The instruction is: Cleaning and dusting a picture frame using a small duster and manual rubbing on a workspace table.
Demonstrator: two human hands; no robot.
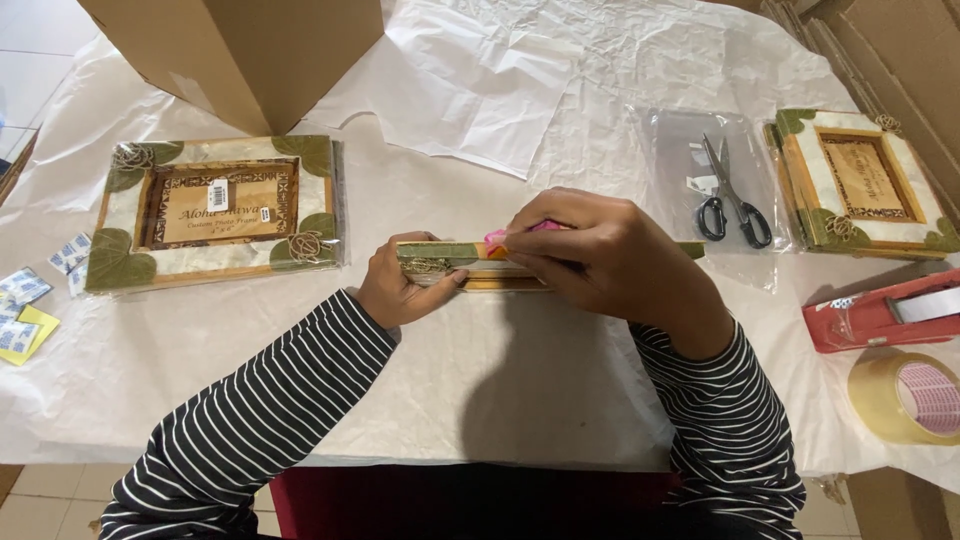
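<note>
A green-and-cream leaf-trimmed wooden picture frame (470, 262) is held on edge at the middle of the paper-covered table (480, 380), clamped by the left hand (400, 285) while a small pink object (497, 240) is pinched against it by the right hand (600, 255); were the left hand's hold loosened, the frame could be tipped flat.

Both arms wore long, close-fitting sleeves of a dark top, black or very dark navy, crossed by thin white horizontal stripes set evenly apart. The left sleeve (250, 420) ran down to the wrist, where its cuff ended in a plain edge just short of the left hand (400, 285). The right sleeve (735, 420) stopped at the wrist behind the right hand (600, 250). Both hands were bare, without gloves; no rings or watch showed.
</note>
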